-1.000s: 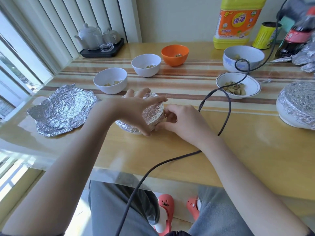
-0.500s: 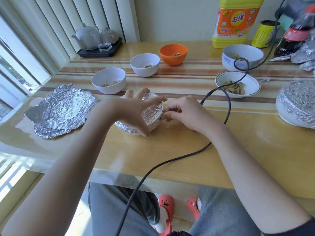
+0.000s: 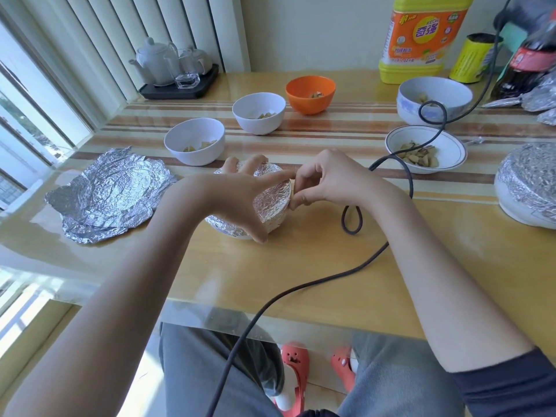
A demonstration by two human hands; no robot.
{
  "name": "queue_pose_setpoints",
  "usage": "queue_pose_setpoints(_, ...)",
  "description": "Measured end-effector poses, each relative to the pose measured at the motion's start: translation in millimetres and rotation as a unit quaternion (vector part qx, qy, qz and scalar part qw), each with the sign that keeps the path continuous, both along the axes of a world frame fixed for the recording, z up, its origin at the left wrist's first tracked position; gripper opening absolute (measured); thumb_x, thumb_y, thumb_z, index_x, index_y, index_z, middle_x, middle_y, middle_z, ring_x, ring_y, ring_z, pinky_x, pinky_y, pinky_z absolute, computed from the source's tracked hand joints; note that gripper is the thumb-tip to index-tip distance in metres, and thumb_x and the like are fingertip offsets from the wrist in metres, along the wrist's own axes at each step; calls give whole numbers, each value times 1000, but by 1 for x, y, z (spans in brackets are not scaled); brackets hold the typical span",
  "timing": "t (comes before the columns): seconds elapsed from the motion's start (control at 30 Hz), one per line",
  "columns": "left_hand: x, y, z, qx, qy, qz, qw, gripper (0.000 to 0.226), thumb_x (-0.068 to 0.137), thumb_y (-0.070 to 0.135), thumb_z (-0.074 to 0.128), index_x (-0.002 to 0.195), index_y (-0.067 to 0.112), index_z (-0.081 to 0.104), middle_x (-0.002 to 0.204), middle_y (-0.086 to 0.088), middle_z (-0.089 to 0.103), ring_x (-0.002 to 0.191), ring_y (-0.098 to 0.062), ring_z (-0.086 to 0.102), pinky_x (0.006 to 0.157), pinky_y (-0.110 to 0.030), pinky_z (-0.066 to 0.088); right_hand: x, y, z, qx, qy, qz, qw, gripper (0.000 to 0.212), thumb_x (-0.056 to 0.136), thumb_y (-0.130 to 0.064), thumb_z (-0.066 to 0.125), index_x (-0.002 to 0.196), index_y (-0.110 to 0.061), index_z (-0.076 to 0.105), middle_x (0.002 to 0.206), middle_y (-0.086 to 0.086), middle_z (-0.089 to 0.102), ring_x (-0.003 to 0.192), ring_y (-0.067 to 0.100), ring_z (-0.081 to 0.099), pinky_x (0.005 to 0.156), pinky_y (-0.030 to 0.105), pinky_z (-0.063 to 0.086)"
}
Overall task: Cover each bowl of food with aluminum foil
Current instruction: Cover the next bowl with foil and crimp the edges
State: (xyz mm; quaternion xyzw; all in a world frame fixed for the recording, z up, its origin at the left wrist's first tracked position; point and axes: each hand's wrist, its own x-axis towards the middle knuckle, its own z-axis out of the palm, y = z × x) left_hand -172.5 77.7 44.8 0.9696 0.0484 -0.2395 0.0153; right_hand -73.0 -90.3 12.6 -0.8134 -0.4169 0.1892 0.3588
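The left hand (image 3: 240, 194) lay spread over the foil-wrapped bowl (image 3: 270, 203), fingers straight and thumb down its near side, while the right hand (image 3: 328, 179) pinched the foil at the bowl's right rim. Left of that grip lay a loose foil sheet (image 3: 108, 191); beyond it stood two white bowls (image 3: 195, 145) and an orange bowl (image 3: 310, 94), uncovered.
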Motion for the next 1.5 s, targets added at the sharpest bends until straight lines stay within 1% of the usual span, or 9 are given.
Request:
queue_pose_setpoints(0.37,0,0,0,-6,2,7,1000,114,66,45,78,135,70,-9,156,19,-12,147,-30,-7,110,-56,30,5,9,6,-30,0,-4,1000,27,62,-37,87,65,-15,71,63,4,67,60,11,56,60,29,43)
queue_pose_setpoints(0.53,-1,-7,0,5,-26,70,997,109,65,63,73,140,66,-7,158,4,2,143,-39,6,105,-55,32,0,-2,3,-47,-52,-42,997,30,67,-49,81,66,-22,68,61,-6,64,57,6,55,58,28,43)
queue_pose_setpoints(0.63,-1,-18,0,23,-6,119,993,129,54,82,68,138,59,-28,162,-6,-16,145,-48,-8,111,-60,21,-11,-16,-1,-97,-94,-41,990,18,71,-45,79,78,-32,69,71,-15,62,70,5,59,59,26,43)
queue_pose_setpoints(0.7,-2,-20,3,4,-2,124,992,139,41,86,65,131,59,-38,157,-7,-30,142,-48,-22,113,-63,12,-21,-20,-4,-114,-99,-42,988,26,71,-51,78,89,-36,67,78,-17,60,76,6,58,59,26,43)
queue_pose_setpoints(0.83,-4,-9,7,11,-11,65,998,137,35,87,65,127,66,-34,149,12,-42,137,-32,-39,106,-74,-3,-34,-11,-6,-129,-178,-54,974,46,63,-71,70,93,-37,62,81,-16,60,81,5,50,64,30,36)
queue_pose_setpoints(0.93,-5,-5,1,-7,1,48,999,132,47,76,77,131,70,-25,156,14,-30,144,-32,-30,111,-69,6,-41,-3,-8,-144,-239,-59,959,54,62,-78,64,93,-34,62,82,-14,62,81,9,53,66,30,36)
queue_pose_setpoints(1.07,-3,-5,-3,-14,-12,35,999,127,53,71,78,136,68,-18,158,12,-12,146,-33,-11,112,-60,20,-43,0,-12,-128,-255,-64,956,47,73,-73,58,94,-31,64,83,-10,64,84,12,59,70,29,41)
queue_pose_setpoints(1.4,-1,-4,-4,2,1,43,999,129,50,75,76,132,69,-23,159,11,-19,146,-35,-14,113,-61,19,-35,-8,-7,-85,-122,8,989,11,84,-50,65,84,-39,65,71,-12,65,64,-1,50,57,24,36)
queue_pose_setpoints(1.5,-2,-4,-4,2,-1,44,999,129,49,75,75,132,69,-23,159,11,-18,146,-35,-14,113,-61,19,-34,-8,-6,-74,-101,16,992,20,88,-43,63,69,-45,56,67,-12,64,60,-3,54,57,26,39)
